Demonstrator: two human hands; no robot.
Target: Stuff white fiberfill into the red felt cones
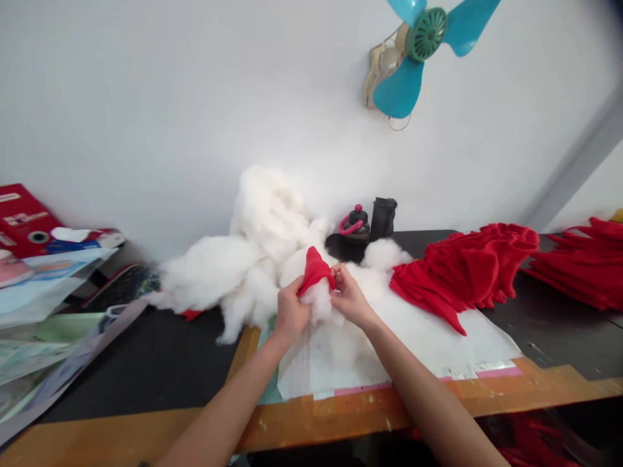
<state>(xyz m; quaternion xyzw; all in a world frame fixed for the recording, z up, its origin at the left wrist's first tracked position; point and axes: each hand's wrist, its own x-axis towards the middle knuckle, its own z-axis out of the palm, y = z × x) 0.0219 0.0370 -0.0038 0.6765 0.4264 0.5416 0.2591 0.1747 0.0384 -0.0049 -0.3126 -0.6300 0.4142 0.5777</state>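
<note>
Bare forearms (431, 397) reach over a brown-edged black tabletop (180, 363). Beyond the fingers (344, 280) swells a heap of fluffy white fibre (263, 220); to their right lies a stack of floppy red cloth pieces (472, 266). Between the fingers is a smooth red cloth cone (315, 267), the left hand (294, 310) gripping its left rim, the right hand (351, 298) pinched narrow on its right edge. Its long axis runs away from the forearms, tip up and slightly left; a white tuft (320, 301) bulges from its mouth.
</note>
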